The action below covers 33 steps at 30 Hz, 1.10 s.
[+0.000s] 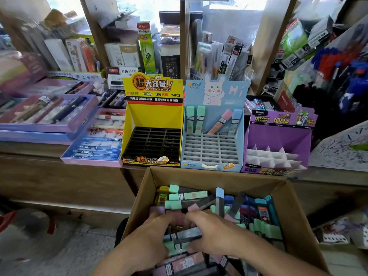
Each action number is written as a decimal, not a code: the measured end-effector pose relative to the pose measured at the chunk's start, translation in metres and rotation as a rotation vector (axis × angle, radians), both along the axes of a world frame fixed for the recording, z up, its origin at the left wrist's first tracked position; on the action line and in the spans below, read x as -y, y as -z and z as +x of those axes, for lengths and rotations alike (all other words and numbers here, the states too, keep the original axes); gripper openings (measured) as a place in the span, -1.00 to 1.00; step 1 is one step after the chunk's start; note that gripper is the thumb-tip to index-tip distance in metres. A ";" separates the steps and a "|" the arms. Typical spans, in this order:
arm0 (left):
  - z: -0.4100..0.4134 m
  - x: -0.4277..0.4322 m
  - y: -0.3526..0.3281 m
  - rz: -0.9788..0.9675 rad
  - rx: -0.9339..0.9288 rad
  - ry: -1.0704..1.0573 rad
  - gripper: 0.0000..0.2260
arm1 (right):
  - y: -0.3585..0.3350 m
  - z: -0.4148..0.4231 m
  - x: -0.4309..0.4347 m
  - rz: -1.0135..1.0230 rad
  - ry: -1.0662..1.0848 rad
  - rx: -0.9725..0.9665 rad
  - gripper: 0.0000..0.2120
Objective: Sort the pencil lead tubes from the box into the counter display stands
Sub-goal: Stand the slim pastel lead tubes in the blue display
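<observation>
A cardboard box (229, 177) below the counter holds several pencil lead tubes with mint, pink, blue and yellow caps. Both hands are down in it. My left hand (151, 234) and my right hand (215, 234) pinch the two ends of a dark lead tube (184, 236) lying crosswise. On the counter stand three displays: a yellow stand (153, 108) with empty black slots, a light blue bunny stand (214, 148) with several tubes in its back row, and a purple stand (278, 136) with empty white dividers.
Purple and blue pen trays (93, 136) lie left of the yellow stand. Shelves behind the counter are packed with stationery boxes. A scribbled test pad (342, 148) leans at the right. Floor shows at the lower left.
</observation>
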<state>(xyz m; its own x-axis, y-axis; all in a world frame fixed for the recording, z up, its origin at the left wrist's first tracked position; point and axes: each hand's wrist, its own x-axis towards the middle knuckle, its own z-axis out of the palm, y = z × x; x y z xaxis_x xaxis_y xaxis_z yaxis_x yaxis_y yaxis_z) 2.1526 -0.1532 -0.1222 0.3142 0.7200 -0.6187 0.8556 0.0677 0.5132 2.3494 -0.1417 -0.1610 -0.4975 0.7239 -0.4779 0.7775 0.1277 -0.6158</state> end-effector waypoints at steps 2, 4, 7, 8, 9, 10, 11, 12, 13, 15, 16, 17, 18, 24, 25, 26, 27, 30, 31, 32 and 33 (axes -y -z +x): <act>-0.001 0.001 0.002 0.010 0.000 0.013 -0.29 | -0.004 0.000 -0.001 -0.002 -0.032 0.038 -0.71; -0.002 0.001 0.005 0.021 -0.018 0.024 -0.37 | -0.005 -0.003 0.000 0.004 -0.046 0.074 -0.71; 0.001 0.001 0.011 0.038 -0.095 0.043 -0.49 | -0.003 -0.005 0.005 0.017 -0.040 0.089 -0.70; 0.001 0.001 0.012 0.037 -0.114 0.041 -0.49 | -0.003 -0.005 0.006 0.016 -0.043 0.089 -0.70; 0.001 0.001 0.013 0.032 -0.127 0.039 -0.49 | -0.003 -0.005 0.006 0.009 -0.048 0.092 -0.70; 0.001 0.001 0.014 0.025 -0.135 0.042 -0.50 | -0.003 -0.005 0.005 -0.003 -0.052 0.098 -0.69; 0.001 0.000 0.014 0.018 -0.139 0.047 -0.50 | -0.003 -0.005 0.004 -0.018 -0.056 0.105 -0.68; 0.001 0.000 0.014 0.011 -0.141 0.049 -0.50 | -0.003 -0.005 0.003 -0.032 -0.060 0.109 -0.67; 0.001 -0.001 0.013 0.002 -0.141 0.045 -0.49 | -0.003 -0.005 0.003 -0.043 -0.066 0.108 -0.66; 0.000 -0.002 0.012 -0.025 -0.138 0.034 -0.50 | -0.005 -0.004 0.001 -0.064 -0.067 0.089 -0.68; -0.001 -0.003 0.012 -0.045 -0.129 0.033 -0.52 | -0.006 -0.002 0.001 -0.076 -0.054 0.072 -0.71; -0.002 -0.003 0.012 -0.063 -0.112 0.031 -0.54 | -0.007 0.001 0.000 -0.086 -0.033 0.054 -0.73; -0.003 -0.003 0.011 -0.074 -0.083 0.025 -0.55 | -0.008 0.004 -0.001 -0.090 -0.012 0.040 -0.73; -0.012 -0.008 0.016 -0.109 0.177 -0.077 -0.46 | -0.010 0.022 -0.006 -0.109 0.140 -0.076 -0.71; -0.012 -0.010 0.019 -0.101 0.223 -0.119 -0.49 | -0.010 0.026 -0.006 -0.115 0.182 -0.105 -0.66; -0.012 -0.011 0.021 -0.088 0.279 -0.167 -0.55 | -0.012 0.030 -0.007 -0.122 0.222 -0.137 -0.66; -0.011 -0.011 0.023 -0.080 0.356 -0.225 -0.62 | -0.014 0.033 -0.008 -0.124 0.256 -0.178 -0.69; -0.011 -0.014 0.022 -0.096 0.593 -0.413 -0.79 | -0.019 0.041 -0.007 -0.152 0.372 -0.347 -0.75; -0.010 -0.014 0.020 -0.122 0.667 -0.471 -0.81 | -0.021 0.042 -0.006 -0.176 0.414 -0.408 -0.75; -0.009 -0.014 0.018 -0.159 0.755 -0.532 -0.82 | -0.023 0.042 -0.005 -0.199 0.448 -0.463 -0.75; -0.007 -0.015 0.016 -0.192 0.844 -0.595 -0.83 | -0.025 0.041 -0.003 -0.219 0.469 -0.514 -0.76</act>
